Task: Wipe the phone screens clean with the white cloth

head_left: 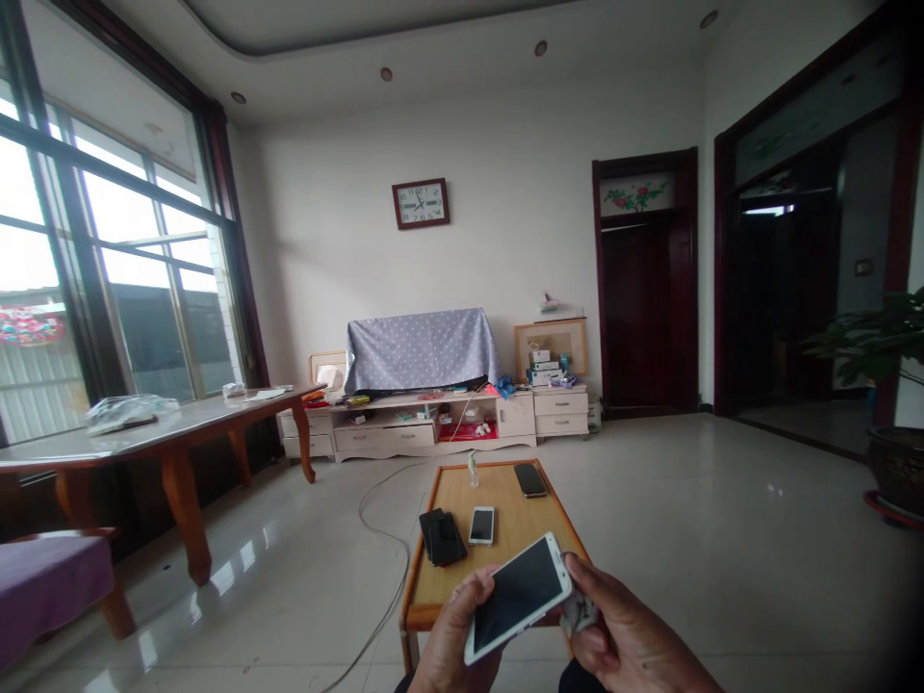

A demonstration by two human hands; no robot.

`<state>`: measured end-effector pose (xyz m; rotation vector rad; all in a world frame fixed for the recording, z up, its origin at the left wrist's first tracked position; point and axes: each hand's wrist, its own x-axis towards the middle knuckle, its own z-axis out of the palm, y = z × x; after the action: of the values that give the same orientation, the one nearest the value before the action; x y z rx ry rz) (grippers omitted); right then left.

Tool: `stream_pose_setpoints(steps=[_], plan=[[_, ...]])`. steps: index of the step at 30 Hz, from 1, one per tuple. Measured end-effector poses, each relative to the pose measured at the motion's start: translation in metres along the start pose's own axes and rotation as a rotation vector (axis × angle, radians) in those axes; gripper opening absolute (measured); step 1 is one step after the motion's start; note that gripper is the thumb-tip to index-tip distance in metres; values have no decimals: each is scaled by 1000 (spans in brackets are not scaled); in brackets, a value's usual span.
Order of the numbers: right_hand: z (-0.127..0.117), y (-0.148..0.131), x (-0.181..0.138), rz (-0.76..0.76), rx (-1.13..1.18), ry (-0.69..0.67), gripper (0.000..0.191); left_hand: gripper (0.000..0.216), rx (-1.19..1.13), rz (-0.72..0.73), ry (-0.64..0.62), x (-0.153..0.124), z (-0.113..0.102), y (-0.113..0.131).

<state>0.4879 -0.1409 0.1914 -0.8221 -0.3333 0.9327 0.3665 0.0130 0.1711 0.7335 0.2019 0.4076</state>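
Note:
A white smartphone (pixel 521 595) with a dark screen is tilted above the near end of a small wooden table (pixel 505 568). My left hand (pixel 456 630) grips its lower left end, the thumb lying over the screen's edge. Pinched in my right hand (pixel 631 626) is a crumpled grey cloth (pixel 578 612), pressed against the phone's right end. On the table beyond lie a smaller white phone (pixel 481 526), overlapping black phones (pixel 442 537) and another dark phone (pixel 530 480). A small clear bottle (pixel 474 469) stands near the far edge.
A cable (pixel 394 539) runs along the floor left of the small table. At left stands a long table (pixel 217 428) with a plastic bag (pixel 130 412). A low cabinet (pixel 390 438) with a cloth-covered object (pixel 423 351) lines the wall. A potted plant (pixel 899 462) is at right.

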Motion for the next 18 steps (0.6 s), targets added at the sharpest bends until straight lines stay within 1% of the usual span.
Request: stream_pose_setpoints(steps=[3, 7, 10, 13, 16, 18], plan=[[-1, 1, 2, 1, 5, -2, 34, 33, 11, -3, 15, -1, -1, 0], [-2, -2, 9, -7, 42, 21, 40, 31, 43, -46, -44, 0, -2, -2], [-2, 2, 8, -5, 34, 36, 38, 29, 15, -7, -54, 1, -4, -1], [-2, 8, 4, 13, 18, 37, 36, 27, -21, 19, -36, 1, -7, 0], [-4, 8, 5, 18, 21, 29, 38, 27, -5, -17, -39, -1, -8, -1], [-4, 5, 7, 7, -5, 1, 42, 26, 22, -43, -72, -2, -8, -2]])
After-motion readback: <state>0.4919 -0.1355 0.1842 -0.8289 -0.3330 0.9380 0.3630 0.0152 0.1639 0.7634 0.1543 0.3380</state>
